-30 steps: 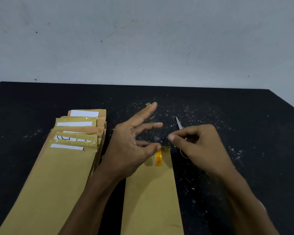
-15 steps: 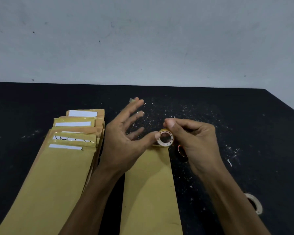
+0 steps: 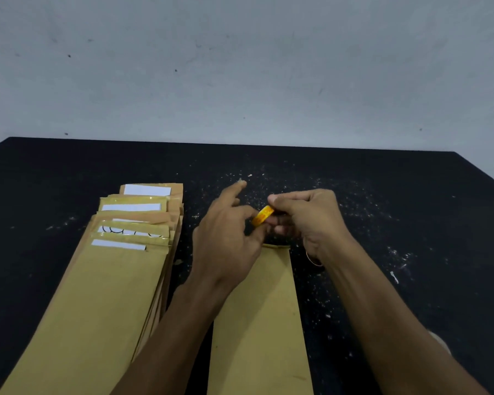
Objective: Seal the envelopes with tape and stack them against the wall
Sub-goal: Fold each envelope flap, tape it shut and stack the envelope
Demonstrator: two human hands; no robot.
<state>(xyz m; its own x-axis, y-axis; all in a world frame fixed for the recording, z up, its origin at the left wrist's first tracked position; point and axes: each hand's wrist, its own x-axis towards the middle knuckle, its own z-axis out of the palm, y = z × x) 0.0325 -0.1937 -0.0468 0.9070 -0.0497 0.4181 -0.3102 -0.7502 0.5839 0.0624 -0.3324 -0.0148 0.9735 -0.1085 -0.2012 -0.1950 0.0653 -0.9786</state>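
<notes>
- Above the far end of the single envelope, which lies flat on the black table straight before us, we hold the small yellow tape roll in the air between both hands.
- Our right hand pinches the roll from above, thumb and fingers curled round it.
- Our left hand meets the roll from the other side: its thumb and lower fingers are bent in against the roll, seemingly picking at it, while the index finger points away toward the wall. Whether those fingers already grip a free end of tape we cannot tell.
- To our left lies a fanned pile of envelopes with white strips near their flaps; it rests on the table, well short of the wall.
- We judge the step in hand to be drawing tape off the roll for the envelope in front of us.
- Next we need a loose end caught, a short length pulled out, and that length laid across the flap at the far edge and pressed down. Only then does this envelope go to a stack at the wall.
</notes>
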